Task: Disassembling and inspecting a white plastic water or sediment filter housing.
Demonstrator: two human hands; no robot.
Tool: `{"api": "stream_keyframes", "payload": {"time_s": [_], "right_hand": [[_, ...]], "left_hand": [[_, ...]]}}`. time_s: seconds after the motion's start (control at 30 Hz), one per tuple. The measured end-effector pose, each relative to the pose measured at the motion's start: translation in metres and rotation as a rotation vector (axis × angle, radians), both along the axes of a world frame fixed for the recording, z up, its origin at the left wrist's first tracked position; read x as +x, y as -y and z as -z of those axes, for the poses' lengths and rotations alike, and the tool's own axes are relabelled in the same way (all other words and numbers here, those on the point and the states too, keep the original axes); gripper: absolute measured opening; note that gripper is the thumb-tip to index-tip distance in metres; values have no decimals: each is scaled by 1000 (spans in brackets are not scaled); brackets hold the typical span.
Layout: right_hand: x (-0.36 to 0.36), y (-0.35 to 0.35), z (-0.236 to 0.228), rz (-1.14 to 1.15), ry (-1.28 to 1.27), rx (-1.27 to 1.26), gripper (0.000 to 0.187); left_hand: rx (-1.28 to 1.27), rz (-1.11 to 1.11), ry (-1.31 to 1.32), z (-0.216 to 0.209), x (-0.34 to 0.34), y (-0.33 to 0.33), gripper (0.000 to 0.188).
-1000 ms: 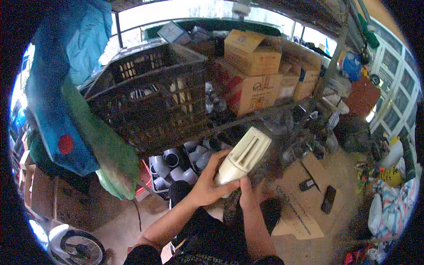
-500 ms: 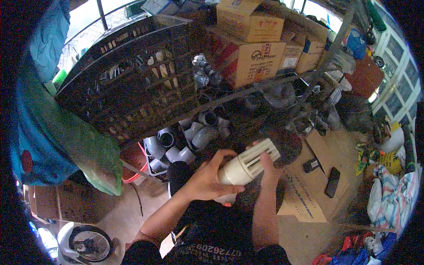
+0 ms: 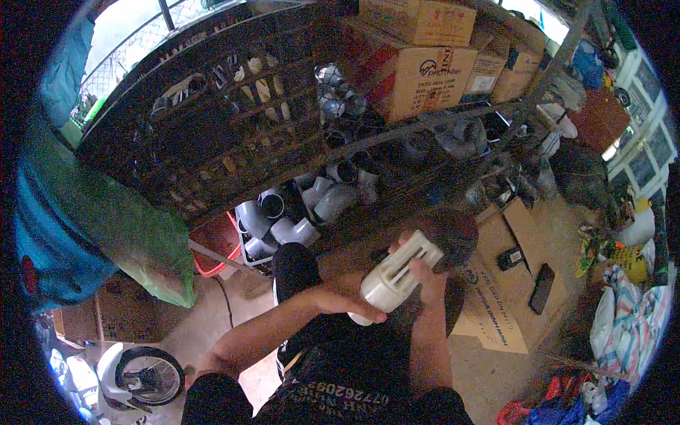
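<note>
Stacked cartons [image 3: 428, 92] are seen right of the crate [image 3: 205, 131], and grey fittings [image 3: 334, 204] are heaped below it. Lower still and right of the crate, a white part [image 3: 384, 286] is held tilted: its smooth end is gripped by the curled fingers of the left hand [image 3: 344, 297], its slotted end by those of the right hand [image 3: 430, 280].

Off-white cylinder [image 3: 382, 287]: smooth rounded body, raised collar, long slots in the far end. Looks one piece. Tilted, slotted end toward upper right. Held between left hand [image 3: 347, 299] and right hand [image 3: 430, 282].
</note>
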State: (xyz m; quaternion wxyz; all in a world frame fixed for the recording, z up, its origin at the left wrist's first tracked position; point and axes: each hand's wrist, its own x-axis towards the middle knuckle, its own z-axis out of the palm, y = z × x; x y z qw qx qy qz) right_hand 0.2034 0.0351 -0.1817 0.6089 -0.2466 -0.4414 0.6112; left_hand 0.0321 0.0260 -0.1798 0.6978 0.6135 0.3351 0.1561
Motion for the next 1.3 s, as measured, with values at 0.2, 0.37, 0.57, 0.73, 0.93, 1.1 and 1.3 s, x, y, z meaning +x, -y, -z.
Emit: {"api": "stream_keyframes", "payload": {"time_s": [0.2,0.37,0.57,0.73,0.93,1.1,1.3], "right_hand": [[-6,7,11,213,49,-174,47],[5,8,22,229,-1,-284,49],[-5,7,34,502,25,-294,52],[-19,9,29,652,-39,-362,58],[-7,15,36,472,36,-154,54],[-6,26,22,372,172,-218,47],[14,9,37,-282,-298,-79,51]], "left_hand": [[159,-27,-156,13,6,-1,62],[253,-142,31,19,16,-1,53],[154,-112,-89,36,17,-5,60],[596,-300,-232,49,19,9,67],[612,-292,-217,37,9,16,73],[233,-75,-167,21,2,17,72],[-706,363,845,0,6,23,54]]}}
